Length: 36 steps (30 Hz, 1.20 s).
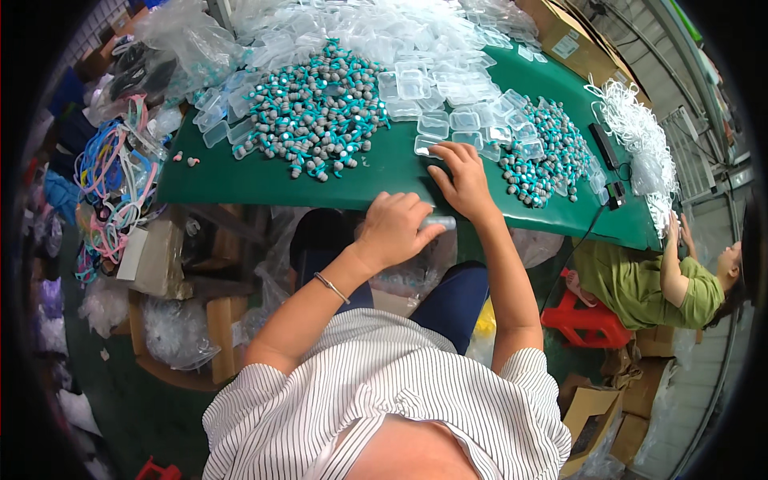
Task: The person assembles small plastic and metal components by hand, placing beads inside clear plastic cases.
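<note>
My left hand (394, 229) is at the table's near edge, fingers curled round a small clear plastic case (439, 222). Thumb and fingers spread, my right hand (466, 182) reaches over the green tabletop (384, 172). Its fingertips touch or hover just over another clear case (424, 145) that has something small and white in it. To the left of that hand lies a big heap of small grey pieces with teal stems (312, 112), which look like earplugs. A smaller heap of the same pieces (548, 152) lies to its right.
Many clear plastic cases (412, 84) are piled at the back. White cords (636, 128) lie along the right side, where a person in green (648, 280) sits on a red stool (588, 324). Coloured bands (120, 176) hang at the left. An open carton (184, 336) stands below.
</note>
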Tool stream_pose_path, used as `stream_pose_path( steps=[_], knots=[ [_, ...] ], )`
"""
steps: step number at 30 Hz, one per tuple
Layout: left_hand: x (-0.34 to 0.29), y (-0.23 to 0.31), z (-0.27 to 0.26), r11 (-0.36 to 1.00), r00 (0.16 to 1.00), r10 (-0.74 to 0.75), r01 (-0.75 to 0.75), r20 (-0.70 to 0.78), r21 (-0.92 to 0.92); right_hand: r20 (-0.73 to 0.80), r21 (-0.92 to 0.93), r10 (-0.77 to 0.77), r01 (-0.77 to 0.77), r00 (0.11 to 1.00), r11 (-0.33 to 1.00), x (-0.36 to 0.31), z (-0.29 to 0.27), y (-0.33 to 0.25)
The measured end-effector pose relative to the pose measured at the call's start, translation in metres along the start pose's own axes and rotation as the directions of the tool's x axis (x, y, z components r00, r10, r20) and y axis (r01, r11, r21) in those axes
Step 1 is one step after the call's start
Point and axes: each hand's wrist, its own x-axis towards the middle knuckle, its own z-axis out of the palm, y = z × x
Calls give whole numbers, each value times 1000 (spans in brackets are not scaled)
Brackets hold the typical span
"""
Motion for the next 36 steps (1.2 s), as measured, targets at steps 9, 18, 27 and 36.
stream_pose_path(
  steps=[9,18,27,36],
  knots=[
    [41,-75,-20,758,966,-84,220,-244,614,-56,-140,32,-39,998,989,-15,-2,-16],
    [39,-58,-15,958,997,-51,65,-54,281,-333,-356,110,-233,937,905,-16,-31,31],
    [40,-57,-8,994,991,-90,96,-103,53,-274,-707,262,-379,925,597,1,-34,65],
    [52,-33,15,975,998,-18,4,-57,-222,-77,-160,296,-305,952,939,-16,-12,-15]
  ],
)
